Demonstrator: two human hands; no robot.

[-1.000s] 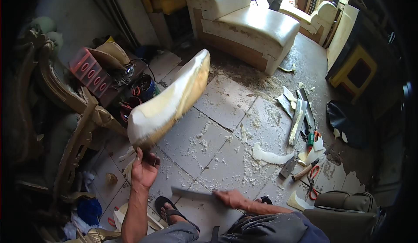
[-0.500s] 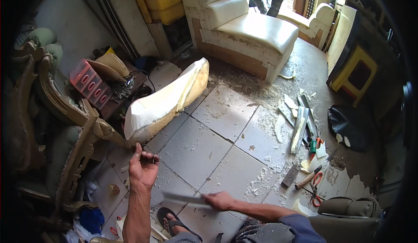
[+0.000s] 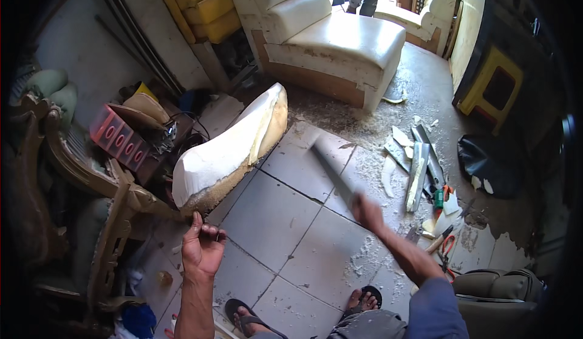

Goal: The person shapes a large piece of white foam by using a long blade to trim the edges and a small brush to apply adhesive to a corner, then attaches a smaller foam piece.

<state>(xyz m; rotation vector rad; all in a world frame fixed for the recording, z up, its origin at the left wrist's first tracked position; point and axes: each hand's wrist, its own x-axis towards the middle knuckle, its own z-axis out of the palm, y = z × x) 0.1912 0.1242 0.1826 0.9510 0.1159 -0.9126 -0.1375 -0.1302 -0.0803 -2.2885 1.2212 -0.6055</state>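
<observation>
My left hand [image 3: 203,251] is closed at the near end of a long, curved foam-padded piece [image 3: 228,148], thumb and fingertips pinching its lower edge. White covers the top of this piece, and its sides are tan and rough. In my right hand [image 3: 367,213] is a long, flat grey blade like a knife [image 3: 331,172], its handle hidden in my fist. The blade is raised to the right of the padded piece, apart from it, and points away to the left. Both are slightly blurred.
A pale padded seat [image 3: 340,41] stands beyond. Carved chair frames [image 3: 103,181] crowd the left, beside a red box [image 3: 118,138]. At right lie metal strips [image 3: 418,175], orange-handled scissors [image 3: 447,246], a hammer [image 3: 438,242] and black fabric [image 3: 486,169]. Foam scraps litter the tiles. Someone stands at the back.
My right hand has swung the blade up and forward from near my feet to beside the padded piece. My left hand keeps its grip; the view has shifted slightly.
</observation>
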